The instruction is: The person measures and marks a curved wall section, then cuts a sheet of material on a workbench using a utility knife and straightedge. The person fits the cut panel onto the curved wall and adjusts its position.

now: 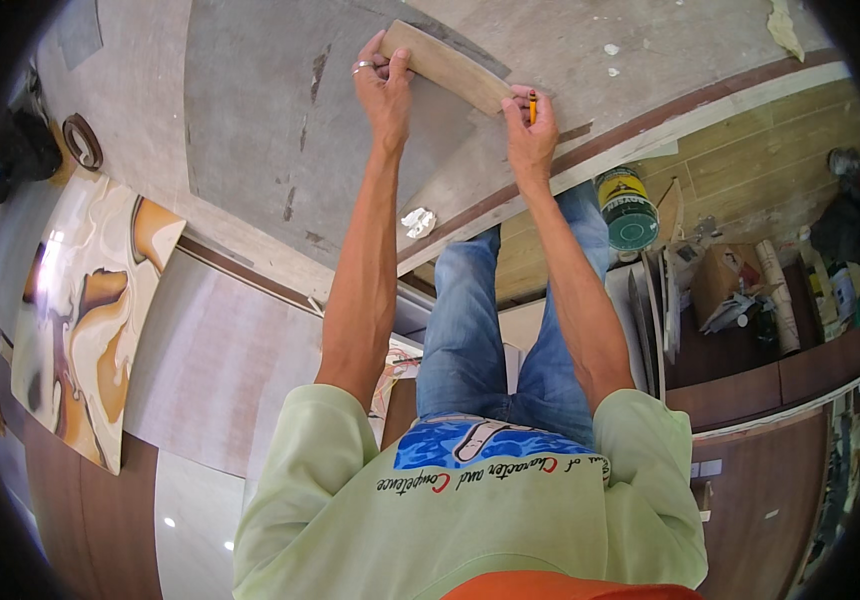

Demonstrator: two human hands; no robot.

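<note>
Both my arms reach forward over a large worktable. A narrow wooden strip (447,68) spans between my hands, slanting down to the right. My left hand (384,88) grips its far left end between thumb and fingers, and a ring shows on one finger. At the strip's right end, my right hand (532,128) is closed with a short orange pencil (533,108) between its fingers; its fingertips touch the strip's end. Beneath the strip lies a big grey sheet (250,110) with dark scuffs and torn-looking patches.
Crumpled white paper (418,222) lies near the table's front edge (470,222). A brown tape roll (82,140) sits at the far left, above a glossy marbled panel (100,310). A green-labelled can (627,210) stands by my right leg, with a cardboard box (722,280) and clutter beyond.
</note>
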